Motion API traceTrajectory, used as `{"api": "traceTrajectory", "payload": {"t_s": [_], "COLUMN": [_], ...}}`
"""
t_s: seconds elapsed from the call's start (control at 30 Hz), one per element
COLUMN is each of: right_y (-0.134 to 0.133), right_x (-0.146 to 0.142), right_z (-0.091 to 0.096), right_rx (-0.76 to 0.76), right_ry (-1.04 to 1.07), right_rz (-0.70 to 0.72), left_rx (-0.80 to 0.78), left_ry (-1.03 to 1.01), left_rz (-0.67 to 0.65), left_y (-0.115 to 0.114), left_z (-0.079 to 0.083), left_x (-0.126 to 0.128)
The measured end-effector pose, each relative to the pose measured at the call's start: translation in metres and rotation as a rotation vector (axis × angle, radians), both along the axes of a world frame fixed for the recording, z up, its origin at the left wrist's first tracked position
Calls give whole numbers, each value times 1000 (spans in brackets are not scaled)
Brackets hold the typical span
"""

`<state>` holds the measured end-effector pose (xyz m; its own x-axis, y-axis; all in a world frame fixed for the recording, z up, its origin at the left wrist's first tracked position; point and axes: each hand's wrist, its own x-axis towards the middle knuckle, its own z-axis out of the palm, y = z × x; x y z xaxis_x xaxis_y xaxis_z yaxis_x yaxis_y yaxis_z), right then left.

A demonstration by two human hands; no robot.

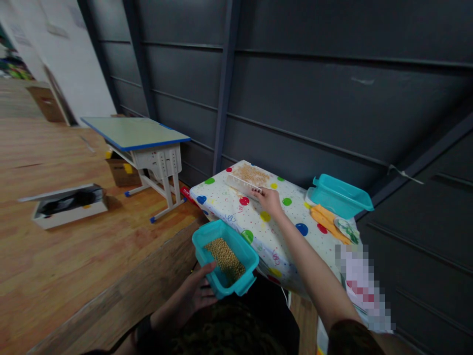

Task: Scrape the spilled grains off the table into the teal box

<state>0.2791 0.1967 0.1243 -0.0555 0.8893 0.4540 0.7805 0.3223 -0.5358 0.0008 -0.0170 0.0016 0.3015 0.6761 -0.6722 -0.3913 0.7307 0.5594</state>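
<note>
My left hand (197, 293) is wrapped round the near left side of a teal plastic tub (247, 249), its thumb on the wall. Yellowish soybeans (225, 257) cover part of the tub's bottom. The tub is held just below the table's front edge. With my right hand (269, 199), I grip the right end of a long, pale, see-through plastic piece (242, 186) over the tabletop; its exact kind is unclear. Just behind that piece, more soybeans (251, 173) lie scattered on the balloon-print tablecloth (225, 211).
A second teal tub (342, 195) stands at the table's right end, near an orange cloth (325, 219) and a small dish (346, 228). A dark panelled wall (314, 113) rises behind. On the left are a desk (136, 132) and an open white box (70, 209).
</note>
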Motion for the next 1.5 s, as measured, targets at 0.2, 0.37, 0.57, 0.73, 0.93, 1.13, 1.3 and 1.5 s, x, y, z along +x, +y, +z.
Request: {"api": "traceTrajectory", "payload": {"t_s": [0.2, 0.37, 0.57, 0.73, 0.93, 1.13, 1.3, 1.5], "right_y": [-8, -3, 4, 3, 11, 12, 17, 20], "right_x": [5, 4, 0, 4, -5, -6, -7, -11], "right_z": [1, 4, 0, -1, 5, 0, 4, 4], "right_rx": [-21, -12, -35, -52, -32, -42, -6, -18], "right_ry": [15, 105, 76, 76, 88, 88, 86, 66], "right_rz": [12, -6, -14, 31, -5, 31, -11, 18], "left_rx": [32, -1, 23, 11, 30, -15, 22, 39], "left_ry": [-14, 12, 5, -13, 0, 24, 2, -2], "left_rz": [-8, 36, 44, 28, 13, 62, 46, 36], "left_y": [3, 5, 3, 3, 1, 5, 2, 1], "left_z": [-1, -2, 0, 2, 3, 2, 4, 4], "left_x": [-2, -2, -4, -4, -2, -3, -2, -3]}}
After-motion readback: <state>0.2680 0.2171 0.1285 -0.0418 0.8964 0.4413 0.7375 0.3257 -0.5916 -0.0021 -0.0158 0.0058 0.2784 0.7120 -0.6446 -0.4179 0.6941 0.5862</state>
